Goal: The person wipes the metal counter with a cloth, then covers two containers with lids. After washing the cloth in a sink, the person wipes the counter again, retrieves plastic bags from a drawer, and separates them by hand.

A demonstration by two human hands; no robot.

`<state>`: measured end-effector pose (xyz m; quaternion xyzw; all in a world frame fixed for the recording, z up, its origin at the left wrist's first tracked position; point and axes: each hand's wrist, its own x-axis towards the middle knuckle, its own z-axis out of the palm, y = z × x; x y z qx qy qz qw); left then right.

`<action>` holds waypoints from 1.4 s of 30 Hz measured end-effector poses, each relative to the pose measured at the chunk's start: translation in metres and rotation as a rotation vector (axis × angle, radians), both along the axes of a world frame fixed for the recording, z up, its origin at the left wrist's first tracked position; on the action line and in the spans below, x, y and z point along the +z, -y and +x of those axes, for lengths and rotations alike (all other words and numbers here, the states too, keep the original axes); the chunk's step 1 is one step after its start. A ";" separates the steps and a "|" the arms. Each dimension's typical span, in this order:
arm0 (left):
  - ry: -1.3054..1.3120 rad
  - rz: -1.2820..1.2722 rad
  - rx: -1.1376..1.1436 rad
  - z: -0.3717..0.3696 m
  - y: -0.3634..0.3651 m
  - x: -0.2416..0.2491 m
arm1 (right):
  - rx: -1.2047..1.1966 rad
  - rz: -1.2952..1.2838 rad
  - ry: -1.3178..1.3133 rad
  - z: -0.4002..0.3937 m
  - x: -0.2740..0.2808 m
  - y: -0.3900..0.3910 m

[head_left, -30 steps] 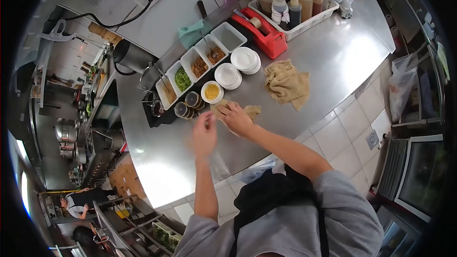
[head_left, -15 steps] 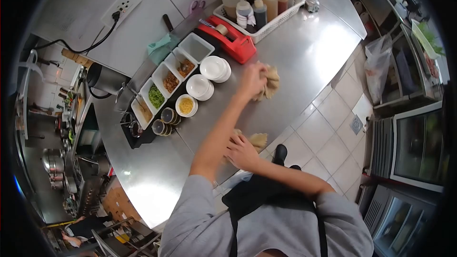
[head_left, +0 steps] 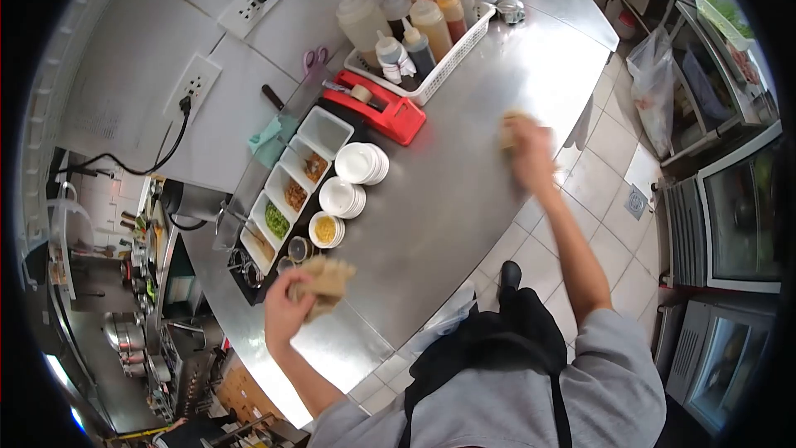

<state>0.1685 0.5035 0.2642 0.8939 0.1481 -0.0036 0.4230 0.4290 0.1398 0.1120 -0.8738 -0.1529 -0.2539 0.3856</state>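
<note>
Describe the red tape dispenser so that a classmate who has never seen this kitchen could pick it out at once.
Start at the steel counter and look along its back edge by the white wall. The red tape dispenser lies there, between the white basket of sauce bottles and the stacked white bowls. It is the only bright red thing on the counter, long and low, with a roll of tape on top.

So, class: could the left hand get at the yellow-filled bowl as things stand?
Probably yes: the left hand is close to the bowl with bare counter between, but it already grips a cloth.
</note>
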 end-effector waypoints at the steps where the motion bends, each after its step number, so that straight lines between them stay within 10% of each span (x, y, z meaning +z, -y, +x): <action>1: -0.093 -0.043 0.086 -0.014 -0.006 -0.009 | 0.083 -0.047 -0.069 -0.006 -0.001 -0.034; 5: -0.177 -0.126 0.194 -0.020 -0.011 -0.042 | 0.335 -0.169 0.031 -0.007 -0.041 -0.156; 10: 0.004 0.651 -0.162 0.020 0.049 -0.061 | 0.294 -0.151 -0.016 -0.011 -0.039 -0.184; 17: -0.017 0.170 -0.201 0.100 0.115 -0.053 | 0.549 -0.328 0.168 0.023 -0.040 -0.103; 20: -0.099 0.085 -0.170 0.107 0.132 -0.045 | -0.062 -0.513 -0.030 0.116 -0.056 0.028; 21: -0.041 0.159 -0.189 0.102 0.130 -0.043 | -0.007 0.349 -0.501 0.130 -0.020 0.082; 24: 0.019 0.140 -0.141 0.092 0.118 -0.047 | -0.182 0.442 -0.296 0.188 -0.044 0.190; 26: 0.005 0.013 -0.061 0.101 0.129 -0.053 | -0.221 0.209 0.226 0.171 -0.021 0.182; 28: 0.056 0.138 -0.189 0.123 0.142 -0.047 | -0.062 0.214 -0.079 0.138 0.010 0.105; 31: 0.024 0.109 -0.273 0.152 0.169 -0.041 | 0.338 -0.262 0.236 0.151 -0.013 -0.008; 32: -0.017 0.063 -0.294 0.159 0.178 -0.037 | 0.335 -0.629 -0.036 0.147 -0.023 -0.045; 40: -0.019 0.119 -0.252 0.167 0.146 -0.054 | -0.364 -0.365 -0.088 0.251 -0.054 0.058; 42: 0.014 0.107 -0.248 0.155 0.133 -0.058 | -0.374 0.584 -0.291 0.238 -0.010 0.155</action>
